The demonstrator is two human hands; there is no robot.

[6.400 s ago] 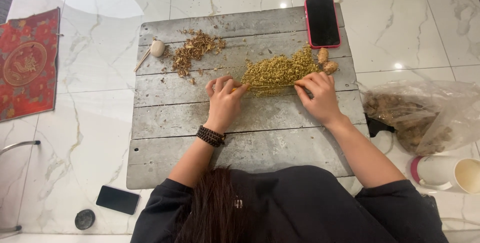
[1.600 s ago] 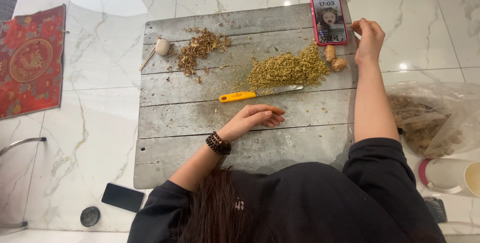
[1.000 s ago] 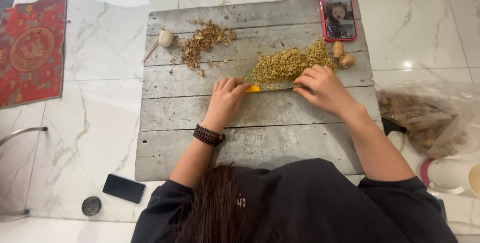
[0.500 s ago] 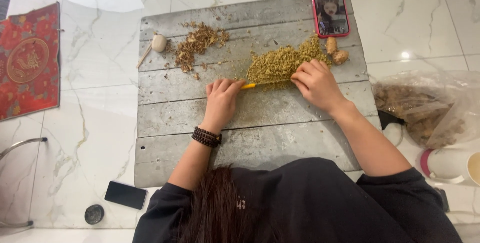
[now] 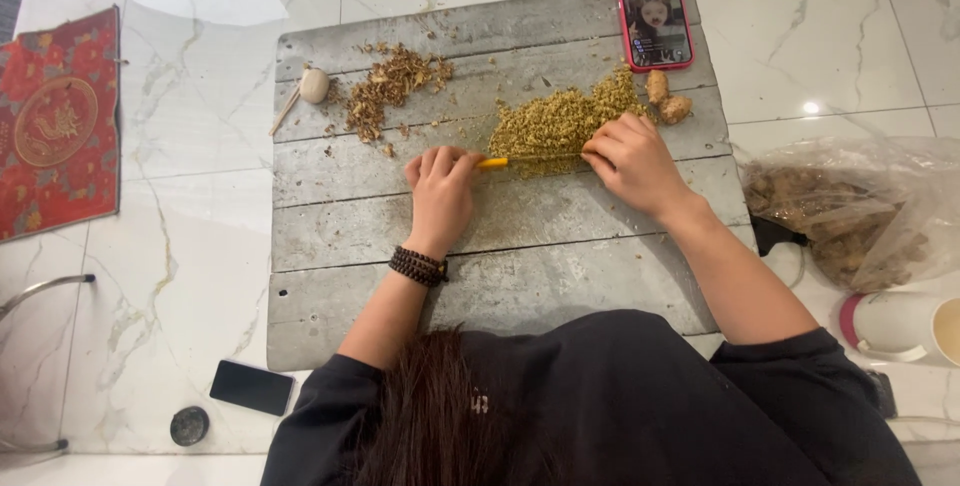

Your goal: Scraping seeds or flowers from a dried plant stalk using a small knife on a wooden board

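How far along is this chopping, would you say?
Much looks done: a yellowish chopped pile and a brown heap lie on the grey board. In hand: the left hand and right hand press a yellow-handled knife at the pile. Left: two whole pieces, likely the bag.

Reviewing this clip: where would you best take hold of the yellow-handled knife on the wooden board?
Probably by the yellow handle, coming from the board's left. The knife lies flat, its blade running right into the chopped yellowish pile. The left hand already covers that handle end; the right hand rests at the blade end.
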